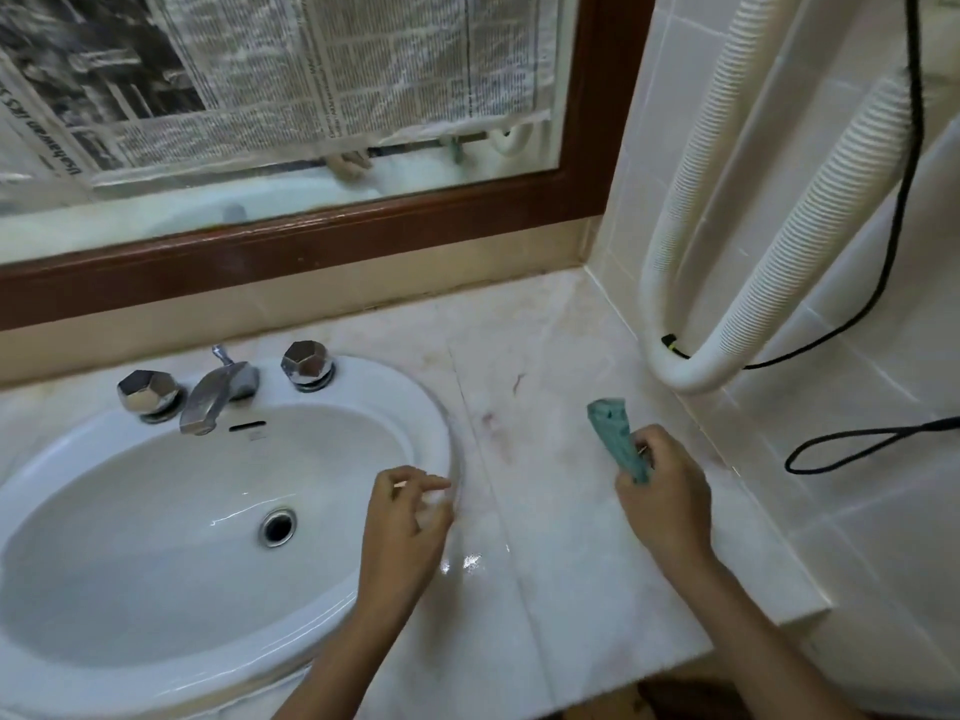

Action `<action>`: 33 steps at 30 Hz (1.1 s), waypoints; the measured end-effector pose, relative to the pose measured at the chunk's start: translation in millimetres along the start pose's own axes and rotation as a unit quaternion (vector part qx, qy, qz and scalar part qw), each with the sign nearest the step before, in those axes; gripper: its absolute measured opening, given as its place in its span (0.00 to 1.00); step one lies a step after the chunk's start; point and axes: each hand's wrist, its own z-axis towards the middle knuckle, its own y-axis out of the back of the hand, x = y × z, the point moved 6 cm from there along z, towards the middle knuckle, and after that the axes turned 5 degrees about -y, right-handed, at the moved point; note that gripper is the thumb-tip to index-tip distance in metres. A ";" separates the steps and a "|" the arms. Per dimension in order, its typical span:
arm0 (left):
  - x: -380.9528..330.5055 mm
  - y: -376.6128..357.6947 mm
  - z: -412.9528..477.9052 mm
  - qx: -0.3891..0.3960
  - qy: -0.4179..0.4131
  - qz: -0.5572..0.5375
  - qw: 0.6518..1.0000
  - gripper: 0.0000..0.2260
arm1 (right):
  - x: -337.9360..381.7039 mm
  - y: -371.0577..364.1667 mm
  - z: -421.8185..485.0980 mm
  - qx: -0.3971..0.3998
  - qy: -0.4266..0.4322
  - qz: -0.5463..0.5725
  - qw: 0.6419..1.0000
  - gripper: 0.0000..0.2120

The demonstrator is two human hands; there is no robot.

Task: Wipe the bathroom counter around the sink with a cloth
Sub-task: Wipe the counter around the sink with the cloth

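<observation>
Since wiping looks imminent, right hand point(667, 493) grips a bunched teal cloth point(612, 426) over the pale marble counter point(540, 356); left hand point(402, 517) hovers slack, empty.

The cloth point(615, 439) is teal and bunched into a narrow roll. It stands nearly upright, leaning a little to the left. Its lower end is gripped in the right hand point(665, 498), and its upper end sticks out free above the counter point(524, 350).

The counter is pale, glossy marbled stone. A thin seam runs from back to front just right of the sink point(156, 553). Faint reddish smears lie between the seam and the cloth, and wet glints show near the front edge.

The sink is a white oval basin set into the counter, left of the cloth.
</observation>
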 end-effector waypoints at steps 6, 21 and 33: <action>24.1 -14.9 28.8 0.042 -0.018 0.182 0.982 0.26 | 3.5 -49.7 -2.8 0.096 0.173 -0.206 0.958 0.15; 29.1 -34.1 33.9 0.047 -0.008 0.265 0.963 0.25 | -5.3 -130.5 140.8 0.141 0.091 -0.347 0.923 0.28; 25.4 -22.7 30.5 0.040 0.015 0.141 0.989 0.21 | -0.8 -115.9 -19.1 0.182 0.221 -0.263 0.922 0.26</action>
